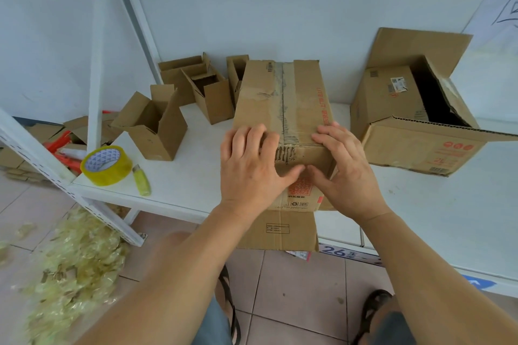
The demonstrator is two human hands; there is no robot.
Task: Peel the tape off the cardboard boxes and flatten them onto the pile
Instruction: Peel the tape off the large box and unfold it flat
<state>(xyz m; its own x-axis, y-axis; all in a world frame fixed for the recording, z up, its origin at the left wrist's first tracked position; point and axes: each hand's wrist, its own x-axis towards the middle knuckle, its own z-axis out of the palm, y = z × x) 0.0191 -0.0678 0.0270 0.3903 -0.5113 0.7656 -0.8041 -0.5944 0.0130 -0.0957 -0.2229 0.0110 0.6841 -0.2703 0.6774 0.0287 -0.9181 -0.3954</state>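
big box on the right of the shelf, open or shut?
Open. The big box lies tipped on its side, flaps spread, dark interior showing.

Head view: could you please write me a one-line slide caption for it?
Both hands, left hand and right hand, press on a taped cardboard box on a white shelf, beside a tape roll.

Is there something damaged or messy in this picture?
Yes. The box under both hands has its paper skin torn off along the top seam and near edge, baring the corrugation. A heap of peeled tape scraps litters the floor at the left.
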